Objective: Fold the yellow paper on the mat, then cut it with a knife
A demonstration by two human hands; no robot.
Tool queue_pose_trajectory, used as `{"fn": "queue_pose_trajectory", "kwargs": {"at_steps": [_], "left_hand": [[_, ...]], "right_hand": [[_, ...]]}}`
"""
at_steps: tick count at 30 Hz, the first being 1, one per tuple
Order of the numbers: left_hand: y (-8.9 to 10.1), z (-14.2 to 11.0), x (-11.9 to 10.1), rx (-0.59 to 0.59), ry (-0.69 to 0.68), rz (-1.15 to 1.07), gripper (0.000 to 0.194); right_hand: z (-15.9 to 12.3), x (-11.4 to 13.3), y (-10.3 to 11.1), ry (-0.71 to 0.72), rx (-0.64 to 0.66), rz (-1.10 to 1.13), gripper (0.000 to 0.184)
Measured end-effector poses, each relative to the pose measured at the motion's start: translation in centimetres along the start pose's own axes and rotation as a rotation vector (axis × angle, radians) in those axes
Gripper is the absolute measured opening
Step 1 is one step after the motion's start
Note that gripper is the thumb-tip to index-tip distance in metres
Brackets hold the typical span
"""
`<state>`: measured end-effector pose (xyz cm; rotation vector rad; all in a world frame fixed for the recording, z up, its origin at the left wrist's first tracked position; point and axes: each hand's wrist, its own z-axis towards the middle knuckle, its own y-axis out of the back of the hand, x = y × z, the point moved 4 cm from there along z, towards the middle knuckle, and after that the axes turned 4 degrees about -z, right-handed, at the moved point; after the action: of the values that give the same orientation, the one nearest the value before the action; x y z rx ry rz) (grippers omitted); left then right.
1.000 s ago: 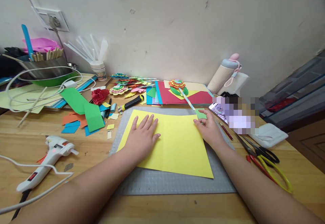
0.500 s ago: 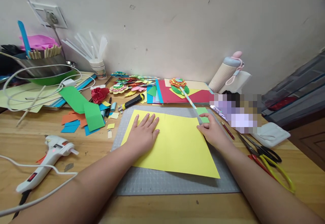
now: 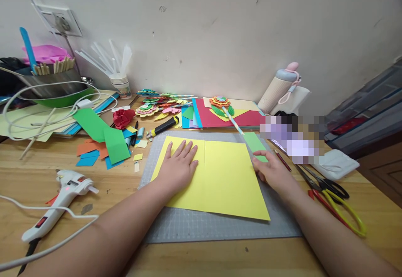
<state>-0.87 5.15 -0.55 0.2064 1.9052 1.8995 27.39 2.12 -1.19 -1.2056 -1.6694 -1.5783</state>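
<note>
"Yellow paper (image 3: 234,180): where?"

"One sheet, on your grey mat (image 3: 220,231); wooden table (image 3: 188,260), pale wall (image 3: 204,29). From the left: one glue gun (image 3: 52,208), one cup stack (image 3: 123,90), its print too small to read, your left hand (image 3: 177,168) spread wide on the sheet, your right hand (image 3: 274,171) curled by its right edge."

"Pinching?"

"I cannot tell."

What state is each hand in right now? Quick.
Left hand: open, laid flat on the yellow sheet, not gripping.
Right hand: fingers bent at the sheet's right edge; can't tell if it's pinching it.
</note>
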Motion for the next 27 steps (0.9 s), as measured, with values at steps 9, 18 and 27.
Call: {"fn": "queue_pose_trajectory", "kwargs": {"at_steps": [9,18,27], "left_hand": [[0.1,-0.1,0.0,-0.004,-0.001,-0.012,0.051],[0.2,-0.1,0.0,0.001,-0.001,-0.013,0.051],[0.4,-0.1,-0.2,0.017,0.004,-0.018,0.051]], "right_hand": [[-6.2,-0.8,-0.4,-0.023,0.157,-0.068,0.05],[-6.9,-1.7,-0.5,0.013,0.117,-0.231,0.036],[-8.1,-3.6,1.8,-0.045,0.038,-0.197,0.044]]}}
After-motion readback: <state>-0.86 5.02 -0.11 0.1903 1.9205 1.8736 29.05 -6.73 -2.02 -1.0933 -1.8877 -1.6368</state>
